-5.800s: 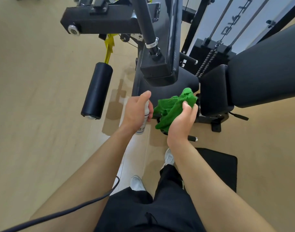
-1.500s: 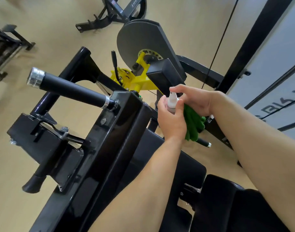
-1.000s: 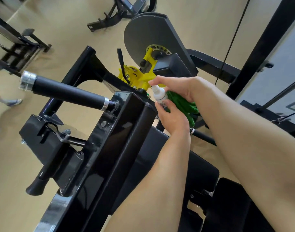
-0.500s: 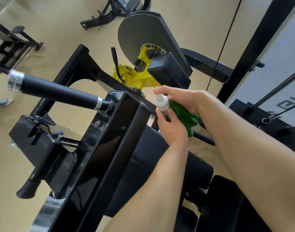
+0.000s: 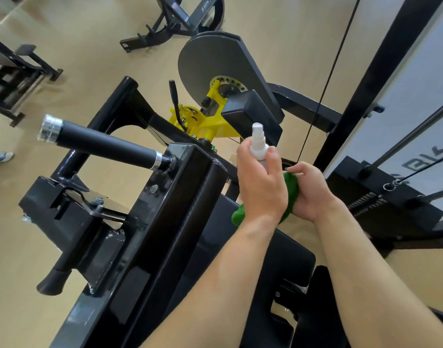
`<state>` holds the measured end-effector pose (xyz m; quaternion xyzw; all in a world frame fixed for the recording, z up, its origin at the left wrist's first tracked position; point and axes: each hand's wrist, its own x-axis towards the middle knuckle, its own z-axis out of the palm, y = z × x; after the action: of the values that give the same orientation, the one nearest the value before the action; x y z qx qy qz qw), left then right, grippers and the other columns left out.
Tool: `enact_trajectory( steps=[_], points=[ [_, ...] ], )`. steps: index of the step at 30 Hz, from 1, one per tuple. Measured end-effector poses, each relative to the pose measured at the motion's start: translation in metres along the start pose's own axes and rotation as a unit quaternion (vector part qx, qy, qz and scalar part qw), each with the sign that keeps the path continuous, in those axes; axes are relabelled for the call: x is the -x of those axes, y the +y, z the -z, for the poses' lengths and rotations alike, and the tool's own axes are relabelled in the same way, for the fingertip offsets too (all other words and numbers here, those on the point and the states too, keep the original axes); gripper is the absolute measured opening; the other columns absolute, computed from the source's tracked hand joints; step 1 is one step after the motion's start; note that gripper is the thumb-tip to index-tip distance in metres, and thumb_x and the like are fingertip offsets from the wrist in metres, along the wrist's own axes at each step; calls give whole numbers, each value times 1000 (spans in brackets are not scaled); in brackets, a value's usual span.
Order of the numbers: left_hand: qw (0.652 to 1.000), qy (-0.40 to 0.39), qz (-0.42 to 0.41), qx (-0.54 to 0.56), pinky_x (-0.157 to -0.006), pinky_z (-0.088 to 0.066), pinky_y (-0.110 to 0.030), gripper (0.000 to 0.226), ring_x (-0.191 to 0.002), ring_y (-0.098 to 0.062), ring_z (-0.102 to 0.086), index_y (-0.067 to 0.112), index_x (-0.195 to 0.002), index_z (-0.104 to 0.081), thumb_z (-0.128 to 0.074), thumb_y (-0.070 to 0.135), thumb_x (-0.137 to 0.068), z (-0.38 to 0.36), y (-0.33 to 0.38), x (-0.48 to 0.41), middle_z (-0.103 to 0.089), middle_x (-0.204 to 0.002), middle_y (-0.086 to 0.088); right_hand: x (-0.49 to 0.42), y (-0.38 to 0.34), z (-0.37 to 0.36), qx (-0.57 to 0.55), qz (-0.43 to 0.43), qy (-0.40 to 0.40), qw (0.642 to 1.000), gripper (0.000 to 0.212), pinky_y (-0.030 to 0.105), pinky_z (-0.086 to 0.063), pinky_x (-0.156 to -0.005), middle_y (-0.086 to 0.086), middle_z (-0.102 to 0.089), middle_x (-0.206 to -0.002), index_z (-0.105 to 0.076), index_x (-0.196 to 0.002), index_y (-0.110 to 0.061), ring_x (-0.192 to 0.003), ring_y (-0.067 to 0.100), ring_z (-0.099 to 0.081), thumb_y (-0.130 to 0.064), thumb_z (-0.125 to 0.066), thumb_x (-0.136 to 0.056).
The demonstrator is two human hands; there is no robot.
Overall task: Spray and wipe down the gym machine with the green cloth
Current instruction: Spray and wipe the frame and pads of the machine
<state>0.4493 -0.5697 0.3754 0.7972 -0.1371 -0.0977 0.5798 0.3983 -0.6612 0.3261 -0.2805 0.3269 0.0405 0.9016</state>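
While clasping the white spray bottle (image 5: 258,144) upright in the left hand (image 5: 262,187), grip closed round its body, bunches the green cloth (image 5: 292,189) in the right hand (image 5: 311,194), grip curled round it. Holds both hands together, cloth between them, just right of the gym machine (image 5: 180,197) frame, above its black seat pad (image 5: 285,259), yellow bracket (image 5: 215,121) farther off.

Cloth (image 5: 291,185) is green, bottle (image 5: 258,144) white, machine (image 5: 182,194) black, shoe (image 5: 0,157) perhaps grey

A gym: black exercise machines (image 5: 165,222) on tan flooring (image 5: 64,59).
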Motion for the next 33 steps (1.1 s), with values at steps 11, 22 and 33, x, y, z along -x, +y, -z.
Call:
enact_trajectory(
  steps=[11, 22, 33],
  points=[
    [993, 31, -20, 115, -60, -55, -28, 24, -64, -10, -61, 15, -97, -57, -69, 35, -91, 100, 106, -36, -60, -76, 1, -34, -6, -136, 201, 222, -27, 954, 19, 32, -60, -77, -1, -72, -95, -64, -119, -14, -85, 10, -70, -16, -58, -102],
    [994, -26, -25, 103, -64, -54, -33, 20, -56, -18, -61, 16, -88, -64, -60, 30, -102, 161, 80, -45, -65, -70, 2, -24, 41, -96, 107, 209, -9, 972, 22, 52, -51, -93, 8, -74, -103, -77, -100, -26, -99, 28, -67, -25, -55, -103],
    [993, -76, -65, 61, -62, -54, -31, 14, -56, -15, -62, 16, -91, -63, -62, 28, -97, 176, 81, -46, -65, -70, 2, -66, -5, -149, 244, -30, -44, 968, 35, 30, -56, -68, 7, -75, -81, -69, -104, -12, -72, 20, -73, -46, -64, -93]
  ],
)
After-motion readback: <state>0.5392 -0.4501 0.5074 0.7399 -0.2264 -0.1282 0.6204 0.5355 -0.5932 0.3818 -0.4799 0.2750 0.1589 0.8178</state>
